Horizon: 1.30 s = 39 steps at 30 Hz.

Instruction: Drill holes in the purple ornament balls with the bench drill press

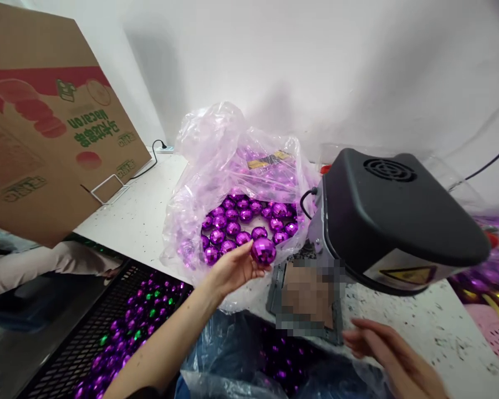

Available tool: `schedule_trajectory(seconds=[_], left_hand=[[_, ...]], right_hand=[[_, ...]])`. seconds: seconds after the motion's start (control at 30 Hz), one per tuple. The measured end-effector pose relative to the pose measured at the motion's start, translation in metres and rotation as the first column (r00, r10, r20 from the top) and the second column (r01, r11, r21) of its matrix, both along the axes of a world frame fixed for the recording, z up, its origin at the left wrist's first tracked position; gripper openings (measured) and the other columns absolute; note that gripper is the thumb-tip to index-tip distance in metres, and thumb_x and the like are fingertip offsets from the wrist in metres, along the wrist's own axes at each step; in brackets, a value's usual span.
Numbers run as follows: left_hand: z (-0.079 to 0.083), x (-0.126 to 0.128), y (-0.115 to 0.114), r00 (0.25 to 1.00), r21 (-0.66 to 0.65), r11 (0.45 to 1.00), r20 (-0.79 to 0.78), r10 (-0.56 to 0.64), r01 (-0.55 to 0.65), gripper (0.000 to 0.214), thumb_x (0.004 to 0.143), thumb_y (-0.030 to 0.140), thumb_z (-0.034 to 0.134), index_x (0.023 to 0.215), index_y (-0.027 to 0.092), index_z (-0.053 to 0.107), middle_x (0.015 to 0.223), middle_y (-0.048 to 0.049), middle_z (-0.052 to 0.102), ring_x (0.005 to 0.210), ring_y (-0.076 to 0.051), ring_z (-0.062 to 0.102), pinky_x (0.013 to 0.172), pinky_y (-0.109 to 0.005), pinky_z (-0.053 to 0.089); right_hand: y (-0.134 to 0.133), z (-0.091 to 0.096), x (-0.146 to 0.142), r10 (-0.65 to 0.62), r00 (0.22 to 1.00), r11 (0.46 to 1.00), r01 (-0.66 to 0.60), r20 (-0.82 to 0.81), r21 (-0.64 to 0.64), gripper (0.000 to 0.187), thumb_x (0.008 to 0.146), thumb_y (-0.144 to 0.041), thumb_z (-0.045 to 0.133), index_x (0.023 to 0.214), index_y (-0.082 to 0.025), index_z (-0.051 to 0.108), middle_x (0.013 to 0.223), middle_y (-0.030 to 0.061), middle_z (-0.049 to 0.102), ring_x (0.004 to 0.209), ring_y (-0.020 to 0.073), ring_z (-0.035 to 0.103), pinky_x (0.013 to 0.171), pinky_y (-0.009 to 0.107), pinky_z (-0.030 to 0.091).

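My left hand (235,271) pinches a shiny purple mirrored ball (263,251) between thumb and fingers, in front of an open clear plastic bag (203,133). Inside the bag lie many more purple balls (233,216). To the right, my right hand (378,343) hangs above the table's front edge, fingers stretched out and slightly curled, with no object visible in it. Nearest to it is a flat dark-framed device (336,327), partly blurred out. A black machine housing (399,216) with a vent and a yellow warning label stands above the right hand.
At the left a printed cardboard box (66,127) leans over the white table (145,194). A black crate (54,354) below holds purple and green balls. Another person's leg (37,269) shows at far left. A pink basket (490,332) stands at right.
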<state>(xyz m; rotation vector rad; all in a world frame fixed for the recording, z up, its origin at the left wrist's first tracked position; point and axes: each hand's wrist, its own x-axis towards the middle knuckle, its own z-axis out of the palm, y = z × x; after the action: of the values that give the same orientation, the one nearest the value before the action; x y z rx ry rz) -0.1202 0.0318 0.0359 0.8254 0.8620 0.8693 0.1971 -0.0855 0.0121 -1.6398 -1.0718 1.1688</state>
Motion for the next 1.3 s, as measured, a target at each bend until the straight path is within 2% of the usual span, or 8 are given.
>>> schedule_trajectory(seconds=[0.2,0.3,0.4,0.6,0.9,1.03,1.17,1.3], left_hand=[[-0.034,0.043,-0.076,0.949,-0.26,0.964,0.315,0.03,0.055,0.047,0.092,0.053,0.066,0.128,0.022,0.064,0.11,-0.0094,0.073,0.083,-0.019,0.07,0.074,-0.03,0.052],[-0.039,0.053,-0.096,0.976,-0.231,0.973,0.209,0.062,-0.013,0.048,0.093,0.056,0.064,0.121,0.019,0.069,0.113,-0.0115,0.073,0.096,-0.023,0.068,0.079,-0.032,0.053],[-0.035,0.054,-0.106,0.999,-0.13,0.991,-0.022,0.035,-0.037,0.049,0.092,0.057,0.065,0.122,0.019,0.071,0.121,-0.011,0.071,0.109,-0.026,0.064,0.089,-0.034,0.052],[-0.015,0.059,-0.105,0.994,0.025,0.999,-0.109,-0.033,0.036,0.057,0.088,0.047,0.075,0.14,0.028,0.058,0.137,-0.0047,0.063,0.131,-0.025,0.054,0.107,-0.034,0.046],[-0.025,0.066,-0.095,0.985,-0.215,0.975,0.17,-0.011,0.048,0.057,0.087,0.055,0.072,0.13,0.019,0.063,0.108,-0.0102,0.07,0.08,-0.017,0.068,0.069,-0.028,0.058],[-0.025,0.064,-0.095,0.995,-0.173,0.981,0.06,-0.075,0.084,0.068,0.09,0.063,0.064,0.141,0.02,0.055,0.11,-0.0112,0.07,0.067,-0.014,0.065,0.063,-0.03,0.057],[-0.018,0.059,-0.095,0.988,0.023,0.998,-0.144,-0.059,0.063,0.06,0.09,0.048,0.073,0.144,0.03,0.054,0.139,-0.0059,0.06,0.101,-0.018,0.064,0.087,-0.029,0.055],[-0.016,0.061,-0.093,0.996,0.048,0.996,-0.051,-0.076,0.078,0.046,0.088,0.041,0.075,0.13,0.026,0.063,0.127,-0.0032,0.064,0.122,-0.022,0.056,0.105,-0.031,0.046]], right_hand=[[0.001,0.008,-0.104,0.033,0.972,0.882,-0.139,0.233,0.451,0.055,0.085,-0.047,0.068,0.135,-0.028,0.057,0.132,0.0093,0.061,0.112,0.0179,0.066,0.087,0.03,0.062],[0.001,0.004,-0.11,0.103,0.96,0.886,-0.207,0.259,0.416,0.043,0.085,-0.044,0.068,0.125,-0.029,0.065,0.123,0.0076,0.063,0.118,0.0191,0.061,0.104,0.036,0.056],[-0.003,0.001,-0.099,0.15,0.977,0.939,-0.189,0.15,0.287,0.04,0.087,-0.05,0.065,0.117,-0.024,0.068,0.113,0.0085,0.064,0.103,0.0172,0.064,0.094,0.031,0.058],[-0.004,-0.003,-0.09,0.226,0.974,0.965,-0.221,-0.021,0.138,0.051,0.09,-0.058,0.057,0.126,-0.021,0.058,0.121,0.0088,0.064,0.105,0.0145,0.066,0.087,0.023,0.059],[-0.003,-0.001,-0.088,0.331,0.941,0.927,-0.338,0.068,0.163,0.055,0.088,-0.042,0.063,0.141,-0.031,0.052,0.135,0.0065,0.055,0.123,0.0163,0.059,0.105,0.028,0.054],[0.003,-0.002,-0.085,0.288,0.94,0.936,-0.317,0.181,0.154,0.05,0.087,-0.047,0.064,0.133,-0.029,0.059,0.121,0.0053,0.061,0.111,0.0146,0.063,0.098,0.026,0.055],[0.008,-0.001,-0.083,0.255,0.94,0.947,-0.29,0.226,0.137,0.049,0.088,-0.056,0.06,0.127,-0.027,0.061,0.115,0.0051,0.063,0.103,0.0131,0.065,0.087,0.022,0.057],[0.006,-0.002,-0.086,0.317,0.903,0.913,-0.373,0.291,0.164,0.051,0.093,-0.052,0.055,0.139,-0.03,0.053,0.125,0.0053,0.061,0.116,0.0142,0.063,0.099,0.025,0.056]])
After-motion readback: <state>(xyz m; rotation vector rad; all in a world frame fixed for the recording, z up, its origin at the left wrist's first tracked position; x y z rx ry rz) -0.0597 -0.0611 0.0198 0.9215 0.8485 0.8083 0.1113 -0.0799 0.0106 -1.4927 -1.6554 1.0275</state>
